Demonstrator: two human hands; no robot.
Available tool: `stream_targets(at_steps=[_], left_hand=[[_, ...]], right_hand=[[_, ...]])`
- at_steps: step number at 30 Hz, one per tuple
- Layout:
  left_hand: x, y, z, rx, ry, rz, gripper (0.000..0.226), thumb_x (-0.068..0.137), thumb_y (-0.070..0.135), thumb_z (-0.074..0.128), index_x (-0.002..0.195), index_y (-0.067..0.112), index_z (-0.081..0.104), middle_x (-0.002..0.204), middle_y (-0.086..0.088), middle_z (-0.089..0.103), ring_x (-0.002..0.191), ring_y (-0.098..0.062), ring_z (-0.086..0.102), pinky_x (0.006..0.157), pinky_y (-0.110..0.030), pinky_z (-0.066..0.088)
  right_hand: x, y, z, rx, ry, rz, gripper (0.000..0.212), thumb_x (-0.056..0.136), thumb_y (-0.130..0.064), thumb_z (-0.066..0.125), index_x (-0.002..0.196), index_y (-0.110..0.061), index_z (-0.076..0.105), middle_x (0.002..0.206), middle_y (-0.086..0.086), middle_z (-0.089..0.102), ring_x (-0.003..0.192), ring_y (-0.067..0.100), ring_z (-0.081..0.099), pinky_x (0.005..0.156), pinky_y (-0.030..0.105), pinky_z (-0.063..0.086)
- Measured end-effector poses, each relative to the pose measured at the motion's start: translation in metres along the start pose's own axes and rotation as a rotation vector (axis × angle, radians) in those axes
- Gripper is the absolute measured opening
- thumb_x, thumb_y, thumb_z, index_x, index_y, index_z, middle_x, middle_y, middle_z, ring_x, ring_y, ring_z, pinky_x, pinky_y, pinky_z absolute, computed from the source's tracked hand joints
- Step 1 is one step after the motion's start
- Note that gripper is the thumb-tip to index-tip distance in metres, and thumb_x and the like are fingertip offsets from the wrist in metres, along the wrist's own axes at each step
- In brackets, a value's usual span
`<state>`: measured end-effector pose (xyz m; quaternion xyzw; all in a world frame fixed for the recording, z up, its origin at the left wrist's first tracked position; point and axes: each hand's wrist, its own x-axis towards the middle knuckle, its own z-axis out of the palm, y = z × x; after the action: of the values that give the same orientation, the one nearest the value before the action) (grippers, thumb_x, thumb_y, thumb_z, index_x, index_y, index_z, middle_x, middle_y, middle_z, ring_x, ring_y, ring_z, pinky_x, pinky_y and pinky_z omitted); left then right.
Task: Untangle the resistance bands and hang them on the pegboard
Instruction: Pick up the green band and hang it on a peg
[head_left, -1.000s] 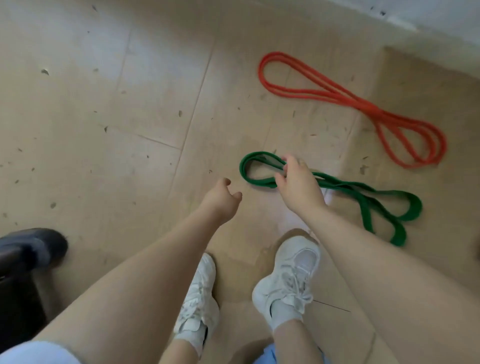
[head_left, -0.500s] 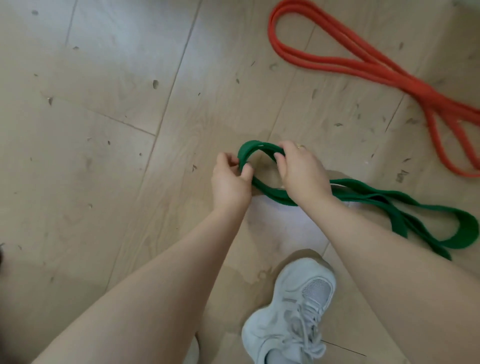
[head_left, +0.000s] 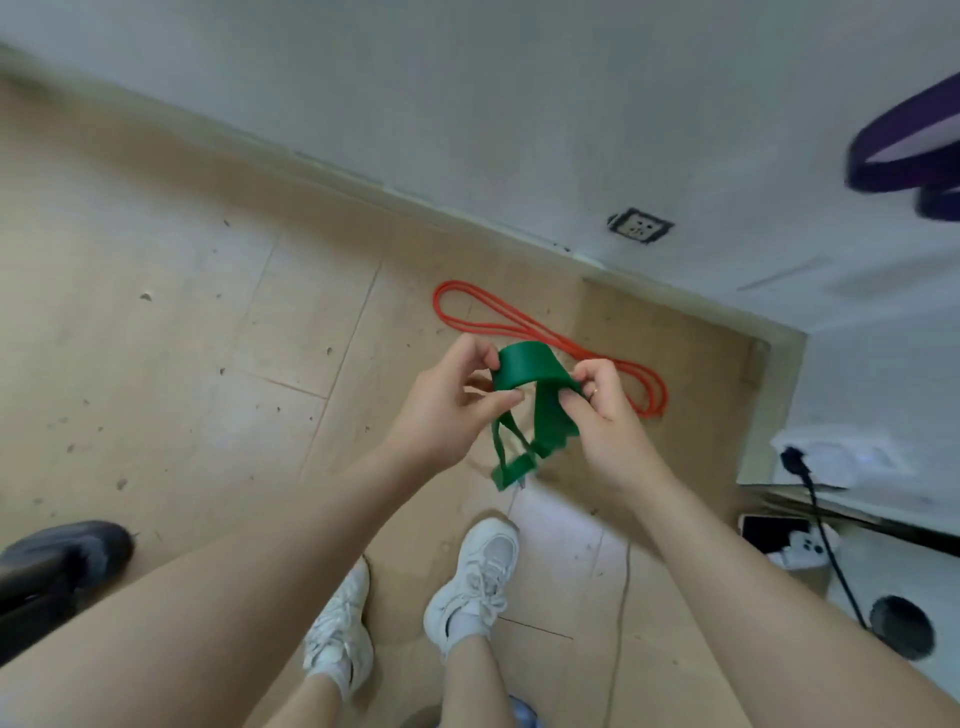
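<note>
A green resistance band (head_left: 525, 367) is held up off the floor between both hands, its twisted lower loops dangling toward my shoes. My left hand (head_left: 447, 410) pinches the band's left side, and my right hand (head_left: 605, 415) pinches its right side. An orange band (head_left: 530, 329) lies looped and twisted on the wooden floor beyond my hands, near the wall. At the top right edge hangs a purple band (head_left: 904, 156), blurred and cut off. No pegboard is in view.
White wall with a power socket (head_left: 640, 225) runs behind the orange band. A black cable (head_left: 821, 525) and a phone (head_left: 779, 535) lie at the right by a cardboard edge. A dark shoe (head_left: 62, 556) sits at the left edge. My white sneakers (head_left: 478, 582) stand below.
Both hands lifted the green band off the floor to chest height, and my view rose from the floor to take in the wall.
</note>
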<state>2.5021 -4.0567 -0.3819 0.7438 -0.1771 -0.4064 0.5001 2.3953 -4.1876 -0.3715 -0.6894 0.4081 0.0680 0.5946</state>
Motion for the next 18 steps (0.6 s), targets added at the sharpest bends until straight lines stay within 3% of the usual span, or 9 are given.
stream_targets(at_steps=[2, 5, 7, 10, 12, 15, 18], left_hand=[[-0.028, 0.059, -0.012, 0.021, -0.017, 0.058, 0.031, 0.081, 0.011, 0.067, 0.081, 0.029, 0.042, 0.085, 0.009, 0.060, 0.081, -0.013, 0.062, 0.072, -0.032, 0.054], [-0.076, 0.144, -0.034, 0.042, -0.014, 0.146, 0.026, 0.078, 0.024, 0.067, 0.082, 0.033, 0.043, 0.090, -0.001, 0.063, 0.084, -0.017, 0.064, 0.071, -0.038, 0.056], [-0.105, 0.195, -0.051, 0.122, -0.030, 0.221, 0.026, 0.077, 0.029, 0.067, 0.082, 0.037, 0.043, 0.091, -0.003, 0.064, 0.083, -0.020, 0.064, 0.072, -0.040, 0.055], [-0.143, 0.264, -0.078, 0.243, -0.026, 0.342, 0.030, 0.081, 0.019, 0.069, 0.085, 0.034, 0.044, 0.090, -0.003, 0.063, 0.071, -0.021, 0.063, 0.069, -0.027, 0.051], [-0.164, 0.304, -0.096, 0.349, -0.032, 0.430, 0.027, 0.082, 0.019, 0.069, 0.092, 0.028, 0.045, 0.090, 0.001, 0.058, 0.065, -0.014, 0.061, 0.068, -0.027, 0.051], [-0.181, 0.352, -0.122, 0.478, -0.069, 0.558, 0.026, 0.082, 0.021, 0.067, 0.096, 0.029, 0.047, 0.096, 0.007, 0.056, 0.082, -0.011, 0.058, 0.079, -0.035, 0.054], [-0.188, 0.391, -0.138, 0.606, -0.159, 0.663, 0.024, 0.083, 0.021, 0.065, 0.100, 0.026, 0.049, 0.100, 0.002, 0.058, 0.088, -0.018, 0.059, 0.081, -0.041, 0.053]], right_hand=[[-0.040, -0.051, -0.016, 0.051, 0.046, -0.057, 0.013, 0.096, -0.003, 0.041, 0.093, -0.016, 0.040, 0.084, 0.000, 0.051, 0.067, -0.005, 0.053, 0.062, 0.010, 0.044], [-0.105, -0.122, -0.033, 0.085, 0.127, -0.151, 0.011, 0.095, -0.001, 0.043, 0.097, -0.011, 0.040, 0.086, -0.002, 0.052, 0.067, -0.011, 0.052, 0.066, 0.012, 0.044], [-0.146, -0.165, -0.040, 0.135, 0.160, -0.199, 0.016, 0.094, -0.001, 0.047, 0.097, -0.016, 0.042, 0.091, -0.004, 0.053, 0.080, -0.004, 0.056, 0.075, 0.015, 0.047], [-0.198, -0.218, -0.043, 0.146, 0.195, -0.274, 0.028, 0.088, -0.001, 0.058, 0.097, -0.024, 0.044, 0.100, -0.008, 0.055, 0.099, 0.008, 0.055, 0.089, 0.025, 0.046], [-0.224, -0.243, -0.042, 0.108, 0.172, -0.317, 0.036, 0.085, -0.002, 0.061, 0.110, -0.022, 0.044, 0.116, -0.005, 0.053, 0.113, 0.009, 0.049, 0.099, 0.030, 0.042], [-0.256, -0.284, -0.044, 0.130, 0.164, -0.375, 0.048, 0.086, -0.015, 0.062, 0.126, -0.028, 0.039, 0.136, -0.006, 0.044, 0.129, 0.009, 0.038, 0.108, 0.033, 0.033], [-0.278, -0.323, -0.049, 0.087, 0.150, -0.491, 0.045, 0.087, -0.018, 0.064, 0.122, -0.035, 0.041, 0.130, -0.010, 0.051, 0.125, 0.006, 0.045, 0.108, 0.033, 0.038]])
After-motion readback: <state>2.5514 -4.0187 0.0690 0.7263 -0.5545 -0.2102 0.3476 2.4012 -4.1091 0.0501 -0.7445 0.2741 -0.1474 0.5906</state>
